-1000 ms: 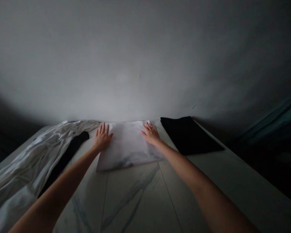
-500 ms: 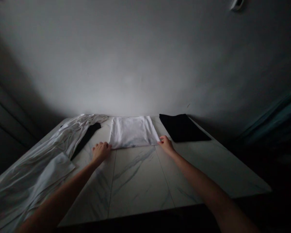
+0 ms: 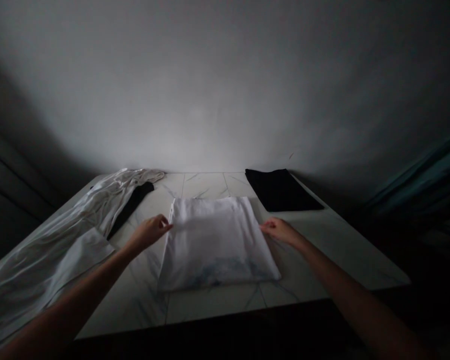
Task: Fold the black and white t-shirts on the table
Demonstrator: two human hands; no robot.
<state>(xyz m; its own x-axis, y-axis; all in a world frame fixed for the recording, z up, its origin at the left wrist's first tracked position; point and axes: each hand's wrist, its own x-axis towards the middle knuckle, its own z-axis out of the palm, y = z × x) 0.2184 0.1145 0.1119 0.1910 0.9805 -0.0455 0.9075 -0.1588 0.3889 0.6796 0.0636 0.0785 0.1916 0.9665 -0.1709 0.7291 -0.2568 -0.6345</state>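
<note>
A folded white garment [image 3: 213,240] lies flat on the marble-patterned table [image 3: 225,307], with a blue-grey patch along its near edge. At its left side, my left hand [image 3: 152,231] is closed in a pinch on the cloth edge. My right hand [image 3: 280,230] pinches the opposite side edge, its fingertips meeting the fabric about halfway up. Dim light leaves the exact grip of the fingertips hard to make out.
A folded black garment [image 3: 283,191] rests at the back right. Loose white clothing [image 3: 78,250] is spread along the left side, with a black piece [image 3: 133,206] partly under it. A grey wall [image 3: 210,100] rises behind the table.
The white garment has come from the back of the table toward me. Both hands have shifted from its near corners to its side edges. The black garment stays in place.
</note>
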